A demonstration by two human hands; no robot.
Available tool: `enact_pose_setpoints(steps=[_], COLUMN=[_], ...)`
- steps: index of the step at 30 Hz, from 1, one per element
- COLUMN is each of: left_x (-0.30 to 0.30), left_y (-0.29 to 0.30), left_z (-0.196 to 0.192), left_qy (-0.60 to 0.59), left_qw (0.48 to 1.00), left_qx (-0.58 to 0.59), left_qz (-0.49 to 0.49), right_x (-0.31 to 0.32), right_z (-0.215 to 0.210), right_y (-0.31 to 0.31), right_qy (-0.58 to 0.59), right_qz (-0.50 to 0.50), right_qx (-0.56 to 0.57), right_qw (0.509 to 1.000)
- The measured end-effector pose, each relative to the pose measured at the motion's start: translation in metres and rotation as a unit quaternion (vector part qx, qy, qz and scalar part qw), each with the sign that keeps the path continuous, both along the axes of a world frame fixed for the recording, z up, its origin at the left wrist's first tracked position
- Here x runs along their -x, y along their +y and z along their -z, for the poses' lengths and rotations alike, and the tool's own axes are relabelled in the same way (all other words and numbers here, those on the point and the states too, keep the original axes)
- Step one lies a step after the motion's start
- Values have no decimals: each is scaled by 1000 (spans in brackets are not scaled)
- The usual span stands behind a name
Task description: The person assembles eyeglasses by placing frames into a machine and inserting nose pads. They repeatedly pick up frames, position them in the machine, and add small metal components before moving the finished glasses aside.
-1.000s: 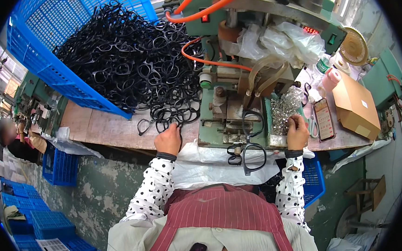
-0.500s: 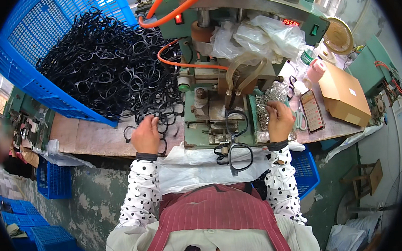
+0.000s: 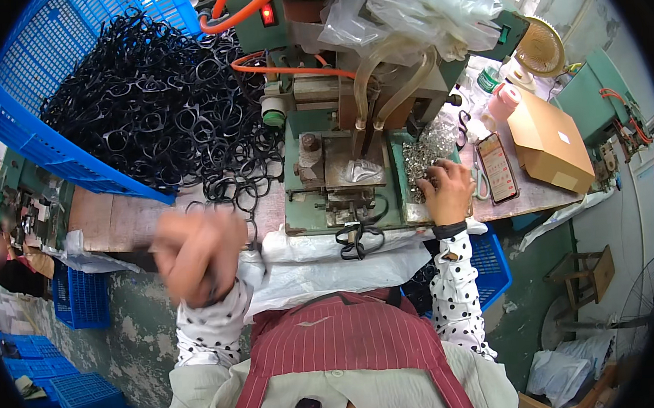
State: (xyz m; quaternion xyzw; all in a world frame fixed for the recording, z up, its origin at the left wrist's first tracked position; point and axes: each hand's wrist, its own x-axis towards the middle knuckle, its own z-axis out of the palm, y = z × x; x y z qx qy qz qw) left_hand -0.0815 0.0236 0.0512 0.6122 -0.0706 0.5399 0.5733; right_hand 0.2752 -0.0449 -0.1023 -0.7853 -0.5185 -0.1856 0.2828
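Note:
My left hand [image 3: 200, 252] is raised in front of the bench on the left, smeared by motion, so its fingers and anything in them cannot be made out. My right hand [image 3: 449, 189] rests at the near edge of a heap of small shiny metal parts [image 3: 424, 155], thumb and bent fingers a little apart. Between the hands stands a green bench press [image 3: 311, 171] with a clear shiny piece [image 3: 363, 173] on its bed. Dark eyeglass frames [image 3: 360, 239] hang at its front edge. Many black eyeglass frames [image 3: 177, 116] lie heaped to the left.
A tipped blue crate [image 3: 73, 146] holds the heap's left side. Orange hoses [image 3: 252, 4] and plastic bags [image 3: 412, 16] hang over the press. On the right lie scissors [image 3: 480, 182], a phone [image 3: 497, 169] and a cardboard box [image 3: 550, 147]. A blue basket [image 3: 490, 264] sits below the bench.
My left hand has left the loose frames and come nearer to me and leftward. The large eyeglass frame before the press is gone from there. My right hand has opened slightly at the metal parts.

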Motion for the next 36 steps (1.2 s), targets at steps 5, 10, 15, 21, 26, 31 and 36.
enact_pose_setpoints(steps=[5, 10, 15, 21, 26, 31, 36], left_x=[-32, -37, -34, -6, -25, -48, -68], left_y=[-47, -61, -61, -18, 18, 12, 10], left_z=[-80, -95, -91, 12, 91, 51, 18], left_qy=[-200, -173, -205, 55, 220, 221, 167], left_qw=[931, 944, 938, 970, 885, 901, 906], left_qx=[-176, -176, -151, 123, 259, 87, 46], left_qz=[248, 219, 236, -201, -319, -363, -387], right_x=[-4, -5, -3, -1, 31, 72, 86], right_z=[16, 24, 18, 10, -25, -72, -91], right_y=[10, 8, 10, 7, 19, 25, 17], right_qy=[40, 143, 147, 200, 507, 581, 598], right_qz=[-13, 30, 9, -41, -117, -193, -216], right_qx=[-81, -100, -115, -182, -228, -247, -253], right_qw=[996, 984, 982, 962, 823, 751, 730])
